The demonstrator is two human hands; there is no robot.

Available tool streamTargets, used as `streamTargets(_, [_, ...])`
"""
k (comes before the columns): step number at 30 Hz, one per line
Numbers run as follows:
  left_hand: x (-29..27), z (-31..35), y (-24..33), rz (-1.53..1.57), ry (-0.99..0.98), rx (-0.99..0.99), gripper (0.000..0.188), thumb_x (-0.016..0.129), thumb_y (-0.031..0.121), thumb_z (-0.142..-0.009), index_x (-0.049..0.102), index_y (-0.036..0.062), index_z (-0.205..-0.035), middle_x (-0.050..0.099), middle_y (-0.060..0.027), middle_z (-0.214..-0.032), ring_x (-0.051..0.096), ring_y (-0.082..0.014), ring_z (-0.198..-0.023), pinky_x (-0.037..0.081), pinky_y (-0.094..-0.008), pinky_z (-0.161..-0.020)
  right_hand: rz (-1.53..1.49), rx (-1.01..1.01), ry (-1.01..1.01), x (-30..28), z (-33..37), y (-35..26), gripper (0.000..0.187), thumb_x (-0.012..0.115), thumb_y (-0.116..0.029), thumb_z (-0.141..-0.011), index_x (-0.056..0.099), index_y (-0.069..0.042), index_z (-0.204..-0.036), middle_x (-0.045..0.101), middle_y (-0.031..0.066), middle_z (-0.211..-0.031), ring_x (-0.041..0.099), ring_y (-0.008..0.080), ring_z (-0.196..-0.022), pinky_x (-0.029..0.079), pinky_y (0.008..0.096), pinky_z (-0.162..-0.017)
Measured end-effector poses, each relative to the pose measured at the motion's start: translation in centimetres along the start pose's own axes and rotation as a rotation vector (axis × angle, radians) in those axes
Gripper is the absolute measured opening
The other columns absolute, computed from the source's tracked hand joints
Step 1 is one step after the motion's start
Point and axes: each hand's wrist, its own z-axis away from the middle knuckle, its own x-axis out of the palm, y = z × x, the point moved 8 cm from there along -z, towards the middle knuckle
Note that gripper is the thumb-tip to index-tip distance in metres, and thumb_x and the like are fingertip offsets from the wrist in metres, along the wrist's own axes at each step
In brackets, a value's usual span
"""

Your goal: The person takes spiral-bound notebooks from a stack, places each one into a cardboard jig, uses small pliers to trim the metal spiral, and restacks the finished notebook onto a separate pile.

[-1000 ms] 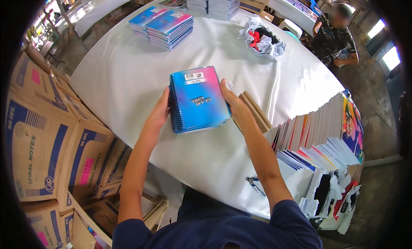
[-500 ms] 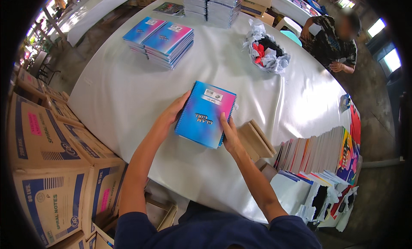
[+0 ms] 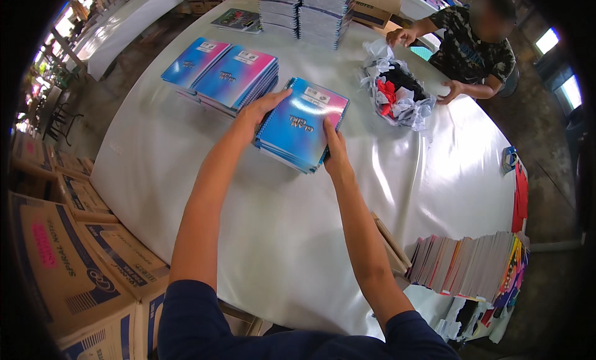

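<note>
Both my hands grip a stack of blue-and-pink spiral notebooks (image 3: 298, 133) over the middle of the table. My left hand (image 3: 267, 109) clasps its left side, by the spiral edge, with the fingers partly hidden behind it. On the other side, my right hand (image 3: 335, 149) has its thumb on the top cover and the remaining fingers out of sight against the right edge. Just to the left stand two side-by-side piles of matching notebooks (image 3: 233, 80), very close to my left hand. I cannot tell whether the held stack touches the table.
Wrapped notebook stacks (image 3: 279, 15) rise at the far edge. A paper-lined container with red and black scraps (image 3: 397, 90) lies far right, beside a co-worker (image 3: 472, 49). A row of books (image 3: 465, 267) and a cardboard piece (image 3: 391, 242) sit near right; cartons (image 3: 74, 267) stand left.
My hands have carried the notebook stack farther out across the table, close to the other piles. The co-worker has leaned in, both hands now by the paper-lined container.
</note>
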Motion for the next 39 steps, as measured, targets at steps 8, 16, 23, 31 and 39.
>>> streamTargets(8, [-4.2,-2.7,6.4,-1.034,0.539,0.358,0.067,0.06,0.04,-0.09,0.042,-0.0001,-0.14,0.057,-0.0221,-0.13,0.057,-0.0382,-0.117,0.046,-0.0426,-0.099,-0.032,0.029,-0.039,2.3,-4.2,0.3,0.073,0.068,-0.045,-0.088,0.038,0.002,-0.135,0.054,0.0163,-0.125,0.057,0.0259,-0.112,0.05,0.0385,-0.092])
streamTargets(16, [2.7,15.0,3.8,-0.499,0.797,0.837,0.056,0.058,0.003,-0.09,0.042,0.0055,-0.144,0.042,-0.0138,-0.149,0.034,-0.0265,-0.142,0.029,-0.0336,-0.112,0.04,-0.004,0.037,2.8,-5.5,0.5,0.081,0.064,-0.048,-0.09,0.029,0.006,-0.139,0.046,0.0232,-0.136,0.049,0.0307,-0.123,0.041,0.0403,-0.104])
streamTargets(23, [9.9,23.1,-2.5,-0.485,0.778,0.748,0.055,0.057,0.007,-0.094,0.039,0.0059,-0.146,0.037,-0.011,-0.153,0.027,-0.0252,-0.145,0.022,-0.0375,-0.115,0.865,-0.569,0.016,0.3,15.1,-3.9,0.052,0.064,-0.027,-0.092,0.046,-0.002,-0.134,0.051,0.0179,-0.13,0.052,0.0327,-0.119,0.043,0.0411,-0.098])
streamTargets(31, [28.6,17.3,-5.7,-0.702,0.11,0.795,0.04,0.065,0.026,-0.092,0.061,0.0199,-0.131,0.035,-0.0127,-0.154,0.021,-0.042,-0.144,0.025,-0.0441,-0.113,1.722,-0.596,-0.111,-17.5,44.2,-1.4,0.041,0.074,-0.017,-0.077,0.062,-0.009,-0.116,0.055,0.0107,-0.126,0.051,0.0296,-0.119,0.039,0.0505,-0.1])
streamTargets(39, [36.1,12.7,-8.6,-1.034,-0.252,0.433,0.034,0.07,0.036,-0.085,0.073,0.0133,-0.11,0.065,-0.0098,-0.122,0.051,-0.0272,-0.128,0.041,-0.0364,-0.106,1.779,-0.456,0.058,-30.0,50.8,0.3,0.056,0.07,-0.037,-0.081,0.055,-0.017,-0.131,0.049,0.0054,-0.135,0.042,0.0246,-0.131,0.026,0.0525,-0.112])
